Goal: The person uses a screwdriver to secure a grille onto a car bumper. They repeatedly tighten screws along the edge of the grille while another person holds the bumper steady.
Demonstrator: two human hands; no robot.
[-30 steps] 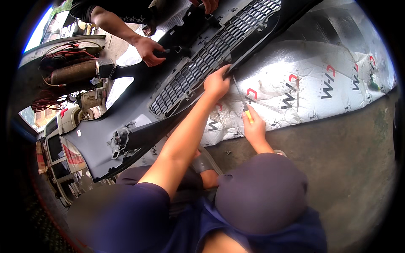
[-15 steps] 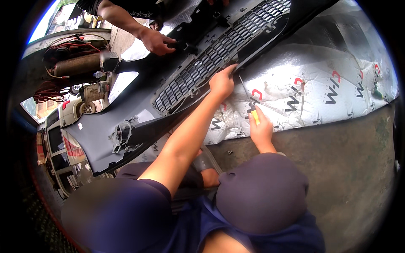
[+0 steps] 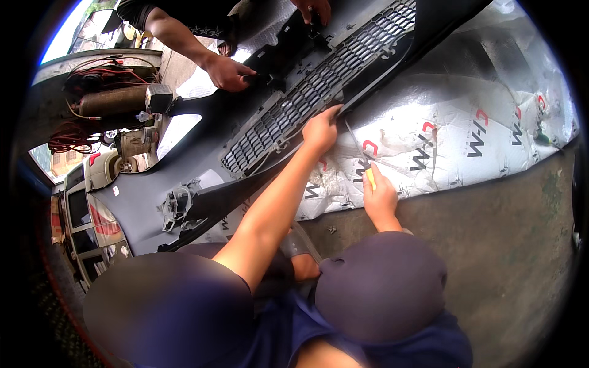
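Observation:
A large dark car bumper (image 3: 147,202) with a honeycomb grille (image 3: 294,104) lies slantwise before me, its inner side showing. My left hand (image 3: 320,130) is closed round the bumper's near edge, just below the grille. In my right hand (image 3: 380,191) is a screwdriver (image 3: 370,178) with a yellow handle, gripped in a fist. Its thin metal shaft points up and left, and the tip ends close to the bumper edge beside my left hand. Whether the tip touches the edge I cannot tell.
A co-worker's hand (image 3: 230,73) rests at the bumper's far side; their other hand (image 3: 313,9) is further right. Printed silver sheeting (image 3: 454,147) lies under the bumper. A gas cylinder (image 3: 113,100) and coiled red hoses (image 3: 73,136) are far left. Small fasteners (image 3: 332,230) lie on the concrete floor.
The bumper's lower left corner and my left hand sit slightly lower in view. More of the co-worker's farther hand shows on the bumper. My right hand keeps the screwdriver, at a slightly different angle.

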